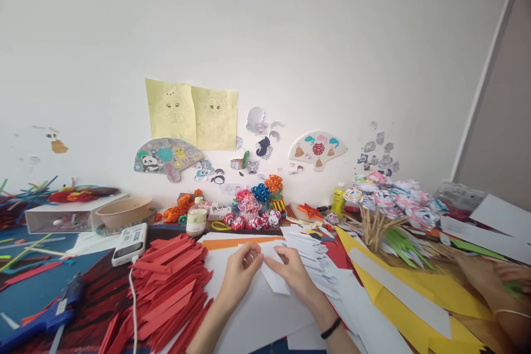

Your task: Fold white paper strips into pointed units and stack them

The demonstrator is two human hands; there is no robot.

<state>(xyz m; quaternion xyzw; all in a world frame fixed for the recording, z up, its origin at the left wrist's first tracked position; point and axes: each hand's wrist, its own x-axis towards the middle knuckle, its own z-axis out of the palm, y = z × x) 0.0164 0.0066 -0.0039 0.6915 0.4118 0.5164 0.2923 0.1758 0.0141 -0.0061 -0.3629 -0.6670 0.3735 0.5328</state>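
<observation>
Between my two hands, low in the middle of the view, lies a white paper piece point(274, 274) with a pointed lower end. My left hand point(241, 271) pinches its upper left edge, thumb and fingertips closed together on the paper. My right hand point(295, 272) rests on its right side, fingers pressed down on it; a black band circles that wrist. The piece sits on a large white sheet point(257, 310) spread over the table.

Just right of my right hand is a heap of folded white pieces point(309, 249), overlapping one another. To the left of my left hand, a big pile of folded red paper strips point(170, 287) fans toward me. Beyond that pile a white power bank point(130, 243) lies with its cable trailing down, and a blue glue gun point(53, 312) lies near the left corner. Right of the white heap, long yellow paper sheets point(415, 293) stretch across the table, a white strip lying on them.

Farther back, a small bottle point(196, 217) stands near a cluster of paper flowers point(257, 204). At the right stands a bunch of paper flowers on sticks point(390, 204). Another person's forearm point(493, 293) rests at the right edge, with a thin bangle. On the wall hang two yellow drawings point(191, 113) and paper fans.
</observation>
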